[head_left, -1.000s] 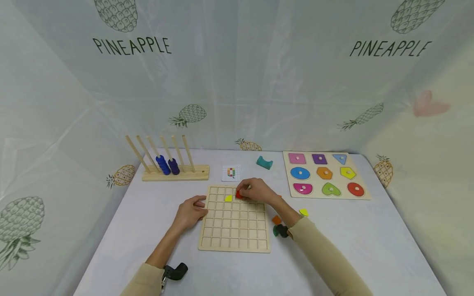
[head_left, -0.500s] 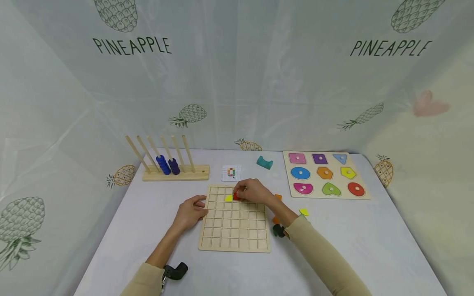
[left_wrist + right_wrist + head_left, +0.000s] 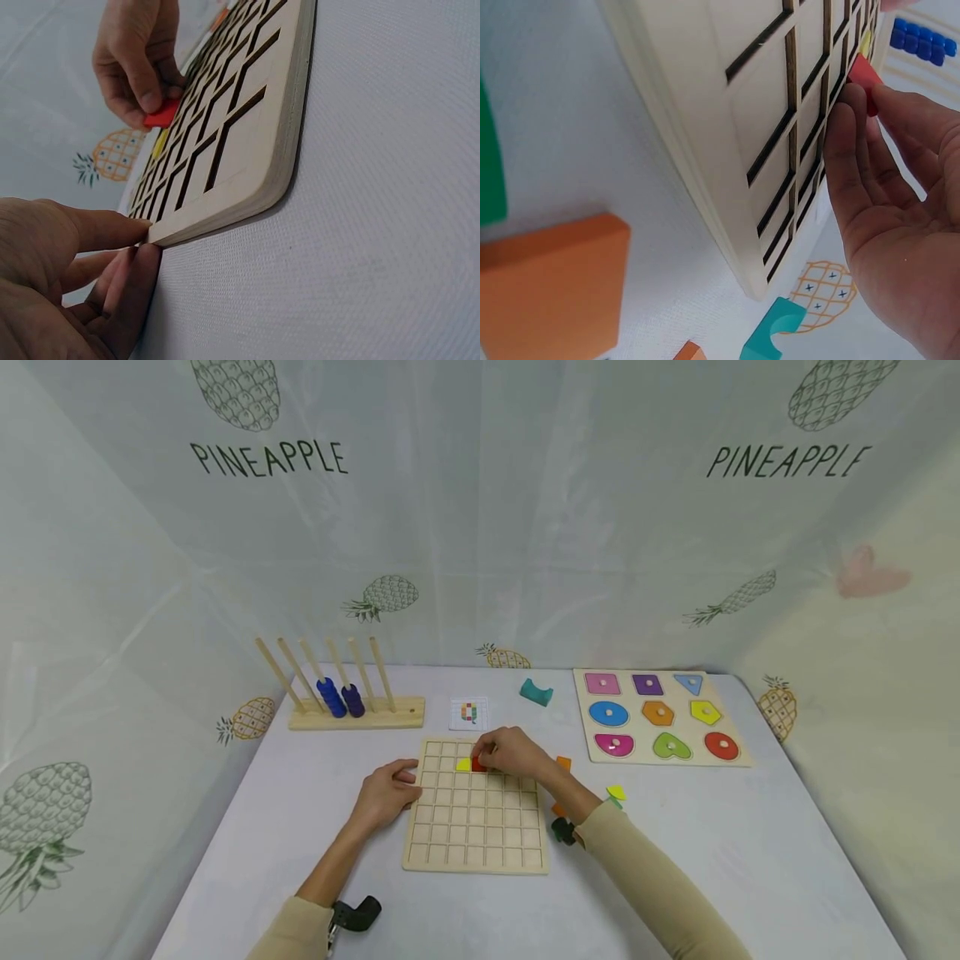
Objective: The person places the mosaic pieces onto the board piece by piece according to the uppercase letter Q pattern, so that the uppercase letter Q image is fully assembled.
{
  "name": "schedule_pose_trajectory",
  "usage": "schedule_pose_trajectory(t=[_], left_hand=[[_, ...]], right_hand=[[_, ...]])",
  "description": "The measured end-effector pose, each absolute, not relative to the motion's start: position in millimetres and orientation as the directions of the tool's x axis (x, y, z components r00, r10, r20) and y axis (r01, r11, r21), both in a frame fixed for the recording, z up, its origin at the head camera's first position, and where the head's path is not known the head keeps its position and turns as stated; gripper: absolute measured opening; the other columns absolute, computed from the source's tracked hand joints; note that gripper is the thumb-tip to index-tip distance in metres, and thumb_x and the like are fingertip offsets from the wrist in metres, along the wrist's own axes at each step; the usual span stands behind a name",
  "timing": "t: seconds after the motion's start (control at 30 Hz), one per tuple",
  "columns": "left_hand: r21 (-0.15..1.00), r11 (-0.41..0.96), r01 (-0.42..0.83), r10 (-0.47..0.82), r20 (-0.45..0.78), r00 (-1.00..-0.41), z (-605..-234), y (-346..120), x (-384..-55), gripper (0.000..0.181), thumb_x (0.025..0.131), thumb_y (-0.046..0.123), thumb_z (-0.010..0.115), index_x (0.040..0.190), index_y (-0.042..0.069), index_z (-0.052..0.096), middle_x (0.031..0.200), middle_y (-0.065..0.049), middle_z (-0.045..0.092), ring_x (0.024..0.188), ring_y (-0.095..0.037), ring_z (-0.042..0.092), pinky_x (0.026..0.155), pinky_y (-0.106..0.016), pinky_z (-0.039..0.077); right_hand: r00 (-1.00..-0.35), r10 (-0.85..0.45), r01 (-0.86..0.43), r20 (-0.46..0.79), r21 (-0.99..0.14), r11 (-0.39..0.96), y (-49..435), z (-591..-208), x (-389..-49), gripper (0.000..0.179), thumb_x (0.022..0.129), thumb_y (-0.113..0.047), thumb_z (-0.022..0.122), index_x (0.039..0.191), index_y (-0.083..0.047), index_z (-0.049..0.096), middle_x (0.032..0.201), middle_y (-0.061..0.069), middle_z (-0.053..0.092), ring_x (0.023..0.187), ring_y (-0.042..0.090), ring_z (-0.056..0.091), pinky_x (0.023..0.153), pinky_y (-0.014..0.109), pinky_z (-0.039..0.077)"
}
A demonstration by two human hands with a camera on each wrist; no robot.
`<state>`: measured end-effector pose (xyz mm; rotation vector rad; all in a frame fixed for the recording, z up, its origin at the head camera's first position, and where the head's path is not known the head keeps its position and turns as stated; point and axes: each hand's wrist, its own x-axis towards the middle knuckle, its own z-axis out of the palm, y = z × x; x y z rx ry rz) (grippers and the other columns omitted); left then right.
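A square wooden grid board (image 3: 480,827) lies on the table in the head view. My left hand (image 3: 384,793) holds its left edge; in the left wrist view, fingertips (image 3: 135,229) touch the rim. My right hand (image 3: 513,752) pinches a red block (image 3: 477,765) at a cell in the board's upper part. In the right wrist view, the red block (image 3: 865,76) is tilted between thumb and fingers. A yellow piece (image 3: 463,765) sits in the cell just left of it. The fingers partly hide the red block and nearby cells.
Orange blocks (image 3: 563,763) and a yellow piece (image 3: 616,792) lie right of the board. Behind it are a small pattern card (image 3: 468,714) and a teal curved block (image 3: 536,692). A peg rack (image 3: 356,718) stands back left; a shape puzzle (image 3: 667,729) lies back right.
The right hand has shifted slightly left with the red block, which now sits beside the yellow piece. The left hand stays at the board's edge.
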<state>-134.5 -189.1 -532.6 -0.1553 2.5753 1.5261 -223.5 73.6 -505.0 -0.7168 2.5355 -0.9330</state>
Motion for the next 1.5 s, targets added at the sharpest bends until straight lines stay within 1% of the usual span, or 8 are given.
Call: schedule_pose_trajectory(t=[0.23,0.43,0.6,0.67,0.9,1.07,1.5], left_hand=[[0.862,0.477,-0.17,-0.018,-0.183,-0.983,-532.9,-188.9,-132.9,0.053,0.083,0.004,0.076,0.134,0.002,0.062,0.105,-0.013,0.068,0.086,-0.019,0.071,0.063,-0.028,0.061],[0.867,0.468,-0.17,-0.016,-0.184,-0.983,-533.3,-188.6,-133.8,0.053,0.083,0.003,0.076,0.134,0.003,0.062,0.104,-0.013,0.068,0.087,-0.019,0.072,0.063,-0.028,0.061],[0.866,0.469,-0.173,-0.013,-0.189,-0.982,-533.2,-188.4,-133.3,0.054,0.084,0.004,0.076,0.135,0.003,0.062,0.105,-0.013,0.068,0.087,-0.018,0.072,0.063,-0.027,0.06],[0.866,0.469,-0.175,-0.015,-0.19,-0.982,-532.8,-188.5,-133.1,0.054,0.084,0.004,0.076,0.135,0.003,0.062,0.105,-0.013,0.068,0.086,-0.018,0.072,0.063,-0.027,0.06],[0.868,0.467,-0.169,-0.017,-0.183,-0.983,-532.8,-188.4,-133.4,0.054,0.083,0.004,0.076,0.135,0.003,0.062,0.104,-0.013,0.068,0.085,-0.018,0.072,0.062,-0.027,0.06],[0.865,0.47,-0.173,-0.023,-0.184,-0.983,-533.5,-187.6,-133.9,0.054,0.083,0.005,0.076,0.135,0.004,0.062,0.104,-0.011,0.068,0.085,-0.018,0.072,0.063,-0.027,0.06],[0.863,0.479,-0.159,-0.013,-0.174,-0.985,-533.0,-187.3,-133.3,0.053,0.084,0.004,0.077,0.134,0.002,0.062,0.104,-0.012,0.068,0.086,-0.019,0.072,0.063,-0.029,0.061]], right_hand=[[-0.813,-0.564,-0.338,-0.143,-0.673,0.658,72.8,-500.8,-221.0,0.013,0.095,-0.013,0.067,0.098,-0.017,0.078,0.09,-0.007,0.069,0.082,0.014,0.055,0.07,0.027,0.05],[-0.817,-0.559,-0.34,-0.145,-0.661,0.669,71.2,-501.1,-221.7,0.013,0.095,-0.013,0.067,0.098,-0.017,0.078,0.091,-0.006,0.068,0.083,0.014,0.055,0.071,0.028,0.05],[-0.82,-0.554,-0.339,-0.147,-0.654,0.676,70.4,-502.3,-221.1,0.013,0.096,-0.013,0.066,0.098,-0.017,0.078,0.095,-0.005,0.068,0.084,0.013,0.055,0.072,0.027,0.051],[-0.821,-0.552,-0.34,-0.142,-0.655,0.674,70.4,-502.3,-220.8,0.013,0.095,-0.012,0.067,0.099,-0.017,0.078,0.094,-0.005,0.068,0.083,0.013,0.055,0.071,0.026,0.051],[-0.827,-0.547,-0.339,-0.128,-0.662,0.669,71.0,-504.4,-220.8,0.009,0.095,-0.011,0.067,0.096,-0.016,0.074,0.08,-0.005,0.063,0.072,0.012,0.055,0.064,0.024,0.049],[-0.831,-0.54,-0.342,-0.134,-0.643,0.685,69.9,-506.1,-221.6,0.008,0.095,-0.012,0.067,0.093,-0.016,0.074,0.082,-0.006,0.063,0.074,0.011,0.055,0.066,0.024,0.049],[-0.838,-0.525,-0.332,-0.149,-0.624,0.708,67.3,-507.3,-222.6,0.009,0.095,-0.014,0.068,0.093,-0.015,0.076,0.088,-0.006,0.066,0.078,0.011,0.056,0.07,0.025,0.051]])
